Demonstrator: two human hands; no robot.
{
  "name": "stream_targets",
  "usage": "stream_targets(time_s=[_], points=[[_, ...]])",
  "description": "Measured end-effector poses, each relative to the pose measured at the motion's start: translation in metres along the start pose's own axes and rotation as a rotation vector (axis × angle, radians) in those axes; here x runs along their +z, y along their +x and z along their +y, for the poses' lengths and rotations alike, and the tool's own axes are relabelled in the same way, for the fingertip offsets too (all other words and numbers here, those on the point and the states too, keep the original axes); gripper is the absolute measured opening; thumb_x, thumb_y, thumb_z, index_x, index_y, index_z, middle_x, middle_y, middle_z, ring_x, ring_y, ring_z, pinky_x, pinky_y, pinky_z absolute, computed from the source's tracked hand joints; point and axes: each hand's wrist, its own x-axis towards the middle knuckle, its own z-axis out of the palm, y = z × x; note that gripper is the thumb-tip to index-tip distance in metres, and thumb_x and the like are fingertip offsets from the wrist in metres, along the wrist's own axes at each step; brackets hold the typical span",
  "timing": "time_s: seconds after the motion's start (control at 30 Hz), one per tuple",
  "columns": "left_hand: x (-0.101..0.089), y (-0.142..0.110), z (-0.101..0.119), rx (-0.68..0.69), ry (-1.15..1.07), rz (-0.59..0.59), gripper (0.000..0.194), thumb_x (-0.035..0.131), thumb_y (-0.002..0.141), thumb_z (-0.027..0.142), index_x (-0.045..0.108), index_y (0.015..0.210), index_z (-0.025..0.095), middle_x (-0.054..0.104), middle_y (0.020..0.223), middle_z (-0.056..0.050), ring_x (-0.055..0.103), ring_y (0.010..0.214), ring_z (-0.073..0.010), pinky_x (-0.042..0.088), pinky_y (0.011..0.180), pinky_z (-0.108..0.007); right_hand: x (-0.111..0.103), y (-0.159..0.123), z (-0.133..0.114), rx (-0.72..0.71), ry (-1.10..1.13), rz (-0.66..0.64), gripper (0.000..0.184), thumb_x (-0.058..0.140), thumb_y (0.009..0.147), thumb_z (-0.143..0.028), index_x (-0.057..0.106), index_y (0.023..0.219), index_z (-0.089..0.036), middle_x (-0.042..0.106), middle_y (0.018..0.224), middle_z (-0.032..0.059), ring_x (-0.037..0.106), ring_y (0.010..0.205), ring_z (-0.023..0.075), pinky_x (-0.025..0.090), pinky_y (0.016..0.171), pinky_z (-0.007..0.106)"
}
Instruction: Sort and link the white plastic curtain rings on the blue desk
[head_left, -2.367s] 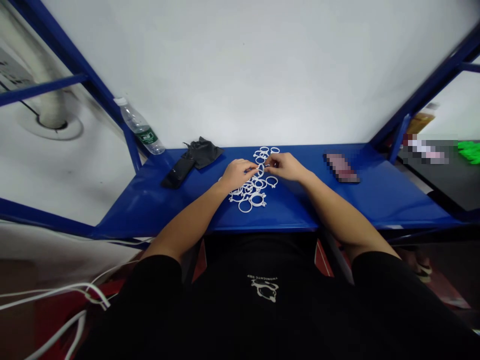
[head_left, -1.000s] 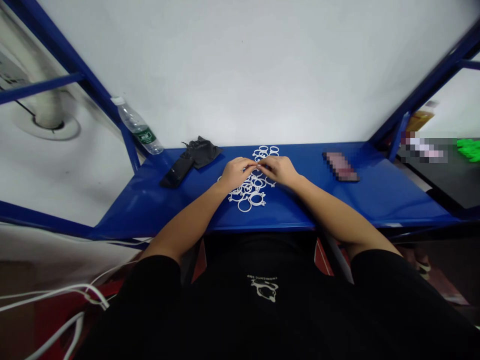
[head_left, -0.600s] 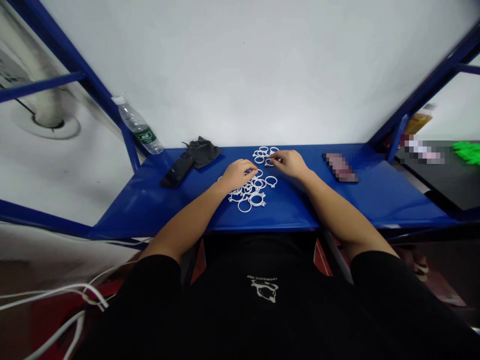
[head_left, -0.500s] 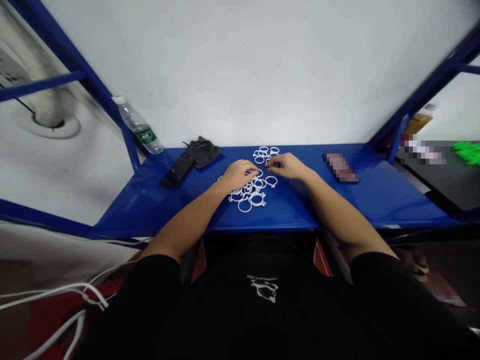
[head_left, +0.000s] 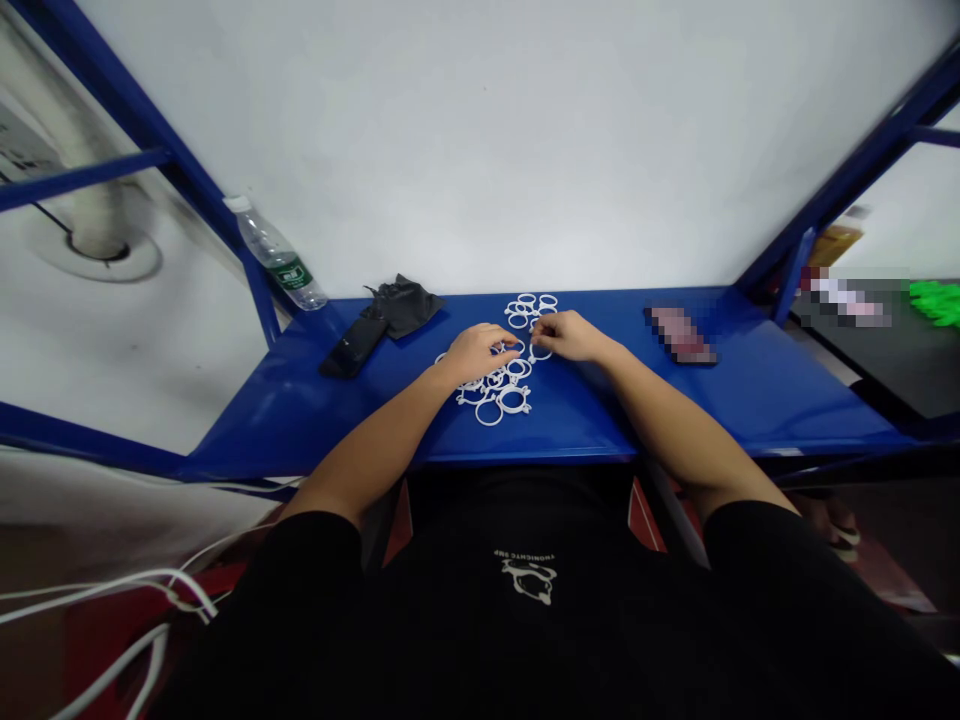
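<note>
White plastic rings (head_left: 489, 411) with small lugs, like curtain rings, lie in a loose pile on a blue tabletop (head_left: 570, 420). Over the pile's upper left part rests my left hand (head_left: 478, 352), covering some rings; its thumb and forefinger are curved but apart, with a ring beside their tips. My right hand (head_left: 568, 336) is just to the right, its fingers pinched on one white ring (head_left: 540, 351), whose lower edge shows beneath them. Beyond both hands sits a smaller group of similar rings (head_left: 518, 320), partly hidden by the right fingers.
To the left are a black phone (head_left: 354, 346), a crumpled black pouch (head_left: 405, 305) and a clear bottle (head_left: 289, 268) leaning against the blue frame. A blurred-out flat item (head_left: 681, 334) lies on the right. A white wall (head_left: 495, 150) rises behind the table.
My right hand has moved slightly left and toward me, onto a ring that lay apart below it. That ring has shifted a little away from me. My left hand has barely moved.
</note>
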Motion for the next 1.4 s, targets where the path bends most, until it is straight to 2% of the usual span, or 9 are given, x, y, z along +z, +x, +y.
stream_targets(time_s=[0.13, 0.3, 0.4, 0.47, 0.53, 0.63, 0.77, 1.1, 1.4], points=[[-0.002, -0.001, 0.004, -0.053, -0.010, 0.001, 0.034, 0.096, 0.096, 0.029, 0.085, 0.126, 0.023, 0.087, 0.112, -0.007, 0.080, 0.097, -0.0232, 0.064, 0.095, -0.039, 0.019, 0.001, -0.009, -0.052, 0.028, 0.228, 0.026, 0.060, 0.107, -0.038, 0.078, 0.113, -0.020, 0.079, 0.092, 0.0082, 0.064, 0.079, 0.0226, 0.047, 0.078, 0.035], [-0.003, 0.001, 0.003, -0.055, 0.060, 0.051, 0.013, 0.089, 0.103, 0.027, 0.086, 0.116, 0.023, 0.087, 0.101, -0.005, 0.080, 0.096, -0.0232, 0.061, 0.099, -0.041, 0.034, 0.005, -0.003, -0.143, 0.028, 0.321, 0.022, 0.063, 0.108, -0.037, 0.078, 0.113, -0.022, 0.081, 0.092, 0.0072, 0.067, 0.077, 0.0234, 0.052, 0.078, 0.036], [-0.003, 0.002, 0.003, -0.015, 0.099, 0.111, 0.007, 0.084, 0.107, 0.025, 0.088, 0.114, 0.024, 0.087, 0.101, -0.005, 0.080, 0.097, -0.0242, 0.061, 0.098, -0.042, 0.036, 0.008, 0.002, -0.262, -0.007, 0.404, 0.024, 0.066, 0.109, -0.038, 0.079, 0.121, -0.022, 0.083, 0.122, 0.0142, 0.075, 0.102, 0.0294, 0.060, 0.093, 0.044], [-0.002, 0.003, 0.001, 0.008, 0.114, 0.138, 0.007, 0.083, 0.108, 0.026, 0.088, 0.113, 0.024, 0.087, 0.101, -0.006, 0.079, 0.096, -0.0244, 0.061, 0.097, -0.043, 0.038, 0.008, 0.001, -0.367, -0.034, 0.450, 0.026, 0.065, 0.111, -0.039, 0.079, 0.125, -0.023, 0.079, 0.137, 0.0169, 0.074, 0.122, 0.0334, 0.060, 0.107, 0.051], [-0.002, 0.002, -0.001, 0.010, 0.122, 0.162, 0.007, 0.083, 0.108, 0.026, 0.088, 0.112, 0.024, 0.086, 0.099, -0.005, 0.079, 0.094, -0.0243, 0.062, 0.096, -0.042, 0.039, 0.009, -0.001, -0.443, -0.062, 0.446, 0.026, 0.063, 0.114, -0.040, 0.080, 0.127, -0.025, 0.079, 0.138, 0.0164, 0.073, 0.129, 0.0347, 0.059, 0.114, 0.056], [0.000, 0.002, -0.004, -0.002, 0.120, 0.189, 0.006, 0.084, 0.107, 0.026, 0.088, 0.110, 0.024, 0.086, 0.096, -0.005, 0.079, 0.092, -0.0234, 0.062, 0.095, -0.041, 0.041, 0.009, -0.002, -0.487, -0.090, 0.419, 0.027, 0.063, 0.115, -0.042, 0.081, 0.126, -0.025, 0.082, 0.131, 0.0147, 0.074, 0.125, 0.0347, 0.059, 0.112, 0.058], [0.001, 0.001, -0.006, 0.022, 0.097, 0.194, 0.006, 0.084, 0.108, 0.027, 0.088, 0.112, 0.024, 0.087, 0.100, -0.006, 0.081, 0.095, -0.0228, 0.064, 0.094, -0.039, 0.040, 0.009, 0.000, -0.486, -0.092, 0.419, 0.026, 0.064, 0.116, -0.042, 0.083, 0.121, -0.026, 0.084, 0.123, 0.0132, 0.075, 0.120, 0.0347, 0.060, 0.109, 0.058], [0.002, -0.002, -0.001, 0.037, 0.097, 0.220, 0.011, 0.086, 0.106, 0.024, 0.084, 0.117, 0.023, 0.089, 0.104, -0.005, 0.085, 0.095, -0.0218, 0.066, 0.091, -0.035, 0.039, 0.010, -0.006, -0.536, -0.023, 0.391, 0.023, 0.058, 0.114, -0.035, 0.079, 0.111, -0.026, 0.084, 0.120, 0.0124, 0.075, 0.115, 0.0320, 0.061, 0.106, 0.056], [-0.002, -0.004, 0.003, 0.083, 0.144, 0.163, 0.009, 0.078, 0.111, 0.023, 0.084, 0.117, 0.024, 0.089, 0.106, -0.006, 0.084, 0.096, -0.0226, 0.065, 0.093, -0.037, 0.039, 0.009, -0.009, -0.537, 0.035, 0.378, 0.024, 0.056, 0.112, -0.034, 0.077, 0.103, -0.026, 0.084, 0.114, 0.0117, 0.075, 0.110, 0.0307, 0.061, 0.101, 0.053]])
